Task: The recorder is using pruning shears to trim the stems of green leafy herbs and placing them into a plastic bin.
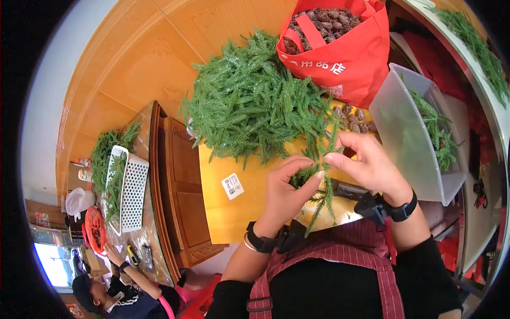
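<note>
Over the near edge of the yellow table [218,215], both my hands are closed on a green artificial pine sprig [328,198]. My left hand [289,186] grips its lower part between thumb and fingers. Higher up, my right hand [369,162] pinches the sprig's stem with thumb and forefinger. A large pile of green pine sprigs [249,101] lies just beyond my hands. Several small brown pine cones [349,118] are scattered past my right hand. Under that hand sits a dark, long object [348,190], partly hidden.
A red bag [350,77] full of pine cones stands at the back. To the right is a translucent plastic bin [406,154] with sprigs. On the left, a co-worker [119,282] reaches over another table, near a white perforated basket [133,191] and a red container [94,228].
</note>
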Action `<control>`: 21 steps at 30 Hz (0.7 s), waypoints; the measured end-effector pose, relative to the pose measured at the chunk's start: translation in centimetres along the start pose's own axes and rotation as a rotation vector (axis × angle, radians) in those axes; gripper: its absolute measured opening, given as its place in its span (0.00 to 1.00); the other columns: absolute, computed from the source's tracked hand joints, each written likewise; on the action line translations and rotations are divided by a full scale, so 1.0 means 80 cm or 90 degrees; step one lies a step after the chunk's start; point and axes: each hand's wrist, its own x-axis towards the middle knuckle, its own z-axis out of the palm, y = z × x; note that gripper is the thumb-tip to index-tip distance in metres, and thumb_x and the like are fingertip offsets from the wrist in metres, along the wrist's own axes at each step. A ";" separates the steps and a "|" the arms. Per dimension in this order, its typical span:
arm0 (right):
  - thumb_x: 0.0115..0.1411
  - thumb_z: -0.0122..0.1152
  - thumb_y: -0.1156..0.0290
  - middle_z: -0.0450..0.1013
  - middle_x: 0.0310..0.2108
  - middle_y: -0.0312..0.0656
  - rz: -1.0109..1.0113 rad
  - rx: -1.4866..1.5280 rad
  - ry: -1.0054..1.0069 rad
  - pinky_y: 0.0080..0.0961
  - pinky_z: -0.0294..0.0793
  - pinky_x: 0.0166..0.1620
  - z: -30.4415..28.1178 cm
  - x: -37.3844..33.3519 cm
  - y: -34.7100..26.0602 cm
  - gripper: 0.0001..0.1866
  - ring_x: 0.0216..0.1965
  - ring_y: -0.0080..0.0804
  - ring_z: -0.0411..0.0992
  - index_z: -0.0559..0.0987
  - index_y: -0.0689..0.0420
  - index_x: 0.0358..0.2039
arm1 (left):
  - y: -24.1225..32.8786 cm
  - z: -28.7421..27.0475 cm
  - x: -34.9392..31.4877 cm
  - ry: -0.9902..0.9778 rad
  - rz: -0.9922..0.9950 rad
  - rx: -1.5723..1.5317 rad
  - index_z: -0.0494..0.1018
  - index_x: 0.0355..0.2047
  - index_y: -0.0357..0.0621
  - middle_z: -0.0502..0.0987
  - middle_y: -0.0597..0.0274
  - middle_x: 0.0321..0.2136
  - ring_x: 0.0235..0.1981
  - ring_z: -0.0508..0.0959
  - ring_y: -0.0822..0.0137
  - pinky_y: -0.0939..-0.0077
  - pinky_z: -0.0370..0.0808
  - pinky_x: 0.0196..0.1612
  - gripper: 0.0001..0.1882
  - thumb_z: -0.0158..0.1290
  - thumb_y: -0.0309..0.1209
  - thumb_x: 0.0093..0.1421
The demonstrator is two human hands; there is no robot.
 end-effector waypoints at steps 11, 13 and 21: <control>0.52 0.58 0.80 0.70 0.37 0.36 -0.113 0.589 0.155 0.19 0.68 0.43 0.077 -0.018 0.033 0.14 0.39 0.20 0.68 0.70 0.63 0.40 | 0.007 0.018 0.001 0.101 -0.173 -0.284 0.68 0.33 0.35 0.70 0.64 0.30 0.22 0.73 0.78 0.86 0.70 0.23 0.05 0.51 0.22 0.56; 0.54 0.56 0.80 0.70 0.36 0.35 -0.111 0.549 0.186 0.18 0.68 0.40 0.076 -0.015 0.035 0.11 0.37 0.17 0.67 0.71 0.63 0.39 | 0.009 0.019 0.001 0.100 -0.183 -0.290 0.68 0.32 0.34 0.69 0.64 0.30 0.22 0.73 0.78 0.86 0.71 0.23 0.05 0.51 0.22 0.56; 0.55 0.52 0.82 0.68 0.34 0.37 -0.263 0.462 0.329 0.18 0.67 0.32 0.086 -0.008 0.041 0.11 0.31 0.19 0.66 0.73 0.59 0.39 | 0.016 0.026 0.004 0.085 -0.168 -0.343 0.68 0.35 0.38 0.70 0.67 0.20 0.20 0.71 0.79 0.87 0.68 0.21 0.06 0.51 0.25 0.57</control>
